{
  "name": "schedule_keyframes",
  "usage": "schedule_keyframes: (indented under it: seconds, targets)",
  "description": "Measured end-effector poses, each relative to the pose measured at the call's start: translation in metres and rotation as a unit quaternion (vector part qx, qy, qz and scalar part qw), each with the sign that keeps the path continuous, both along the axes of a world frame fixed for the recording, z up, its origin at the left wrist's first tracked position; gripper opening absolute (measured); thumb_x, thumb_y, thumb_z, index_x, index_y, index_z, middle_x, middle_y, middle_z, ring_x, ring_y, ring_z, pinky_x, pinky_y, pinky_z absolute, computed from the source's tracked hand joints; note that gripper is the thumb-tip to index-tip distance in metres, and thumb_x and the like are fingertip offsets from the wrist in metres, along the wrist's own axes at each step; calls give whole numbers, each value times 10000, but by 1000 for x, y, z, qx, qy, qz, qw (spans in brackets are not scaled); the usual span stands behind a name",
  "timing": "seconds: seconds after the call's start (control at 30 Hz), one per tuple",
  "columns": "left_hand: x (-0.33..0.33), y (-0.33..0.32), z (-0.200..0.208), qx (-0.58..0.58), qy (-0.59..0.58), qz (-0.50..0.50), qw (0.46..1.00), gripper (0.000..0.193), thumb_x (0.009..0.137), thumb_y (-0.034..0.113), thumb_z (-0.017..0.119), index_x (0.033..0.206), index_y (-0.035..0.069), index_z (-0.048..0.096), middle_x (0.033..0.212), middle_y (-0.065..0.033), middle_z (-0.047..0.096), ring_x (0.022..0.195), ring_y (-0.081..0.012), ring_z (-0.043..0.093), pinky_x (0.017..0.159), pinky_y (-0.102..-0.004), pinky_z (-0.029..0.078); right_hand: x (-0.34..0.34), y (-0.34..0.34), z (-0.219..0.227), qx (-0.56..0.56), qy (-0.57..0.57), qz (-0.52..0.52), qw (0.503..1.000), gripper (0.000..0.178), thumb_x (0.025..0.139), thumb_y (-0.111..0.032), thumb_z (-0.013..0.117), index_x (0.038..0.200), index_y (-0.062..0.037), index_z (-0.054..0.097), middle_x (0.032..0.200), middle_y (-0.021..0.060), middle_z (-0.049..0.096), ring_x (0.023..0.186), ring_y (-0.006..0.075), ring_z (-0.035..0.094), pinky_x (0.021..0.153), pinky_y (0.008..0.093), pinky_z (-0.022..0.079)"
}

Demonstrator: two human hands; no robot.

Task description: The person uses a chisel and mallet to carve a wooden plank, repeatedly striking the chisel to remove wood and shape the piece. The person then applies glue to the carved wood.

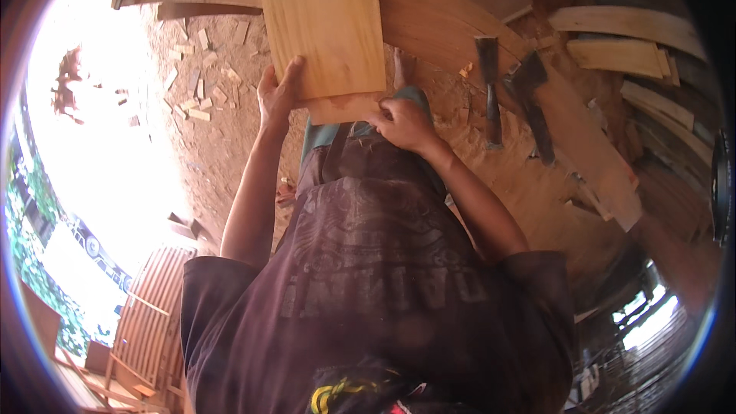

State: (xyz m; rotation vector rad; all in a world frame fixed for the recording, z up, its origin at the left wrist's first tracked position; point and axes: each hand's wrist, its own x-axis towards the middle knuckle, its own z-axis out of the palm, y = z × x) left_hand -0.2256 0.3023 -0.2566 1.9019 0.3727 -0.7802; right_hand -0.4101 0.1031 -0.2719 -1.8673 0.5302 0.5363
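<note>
A pale yellow wooden board [326,23] stretches away from me above my lap. My left hand [280,92] grips its near left corner, thumb lying on top and the other fingers underneath. Under the board's near end a second, redder piece of wood [341,110] sticks out towards me. At that piece's right end, my right hand [404,119] is closed with the fingertips pinching its edge. How far the lower piece runs beneath the board is hidden.
A long brown plank [437,19] passes behind the board and down to the right. On it lie a chisel-like tool [491,92] and a dark-headed hatchet-like tool [529,96]. Offcuts [201,103] litter the dirt floor at left. Several cut boards [617,57] are stacked at right.
</note>
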Motion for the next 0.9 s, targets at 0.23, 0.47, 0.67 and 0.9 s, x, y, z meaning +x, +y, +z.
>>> schedule_keyframes:
  seconds: [0.23, 0.47, 0.67, 0.9]
  targets:
    - [-90, 79, -15, -282, 206, 320, 881, 524, 1044, 489, 655, 1359, 72, 619, 1323, -106, 668, 1218, -220, 629, 1034, -411, 513, 84, 61, 14, -76, -19, 230, 970, 581, 996, -552, 613, 839, -17, 778, 815, 232, 740, 832, 426, 729, 788, 503, 567]
    - [-125, 49, -39, -308, 113, 415, 849, 480, 1082, 472, 595, 1289, 45, 667, 1268, -96, 708, 1200, -244, 667, 981, -422, 546, 137, 77, 15, -132, 19, 480, 867, 608, 1019, -590, 534, 888, -57, 795, 914, 222, 758, 976, 407, 728, 846, 523, 559]
    - [-125, 24, -46, -240, 89, 482, 838, 551, 1078, 543, 559, 1275, 42, 677, 1212, -107, 742, 1078, -236, 728, 842, -391, 585, 211, 56, 38, -135, -235, 336, 902, 195, 998, -254, 716, 1115, -106, 764, 1031, 140, 762, 930, 284, 733, 843, 470, 559]
    - [-117, 9, -55, -109, 49, 517, 847, 531, 1115, 524, 478, 1102, 36, 687, 841, -69, 678, 714, -188, 676, 710, -371, 553, 257, 73, -31, -298, -468, 355, 752, 475, 960, -363, 738, 1382, -197, 600, 1347, 33, 565, 1283, 274, 533, 1029, 453, 437]
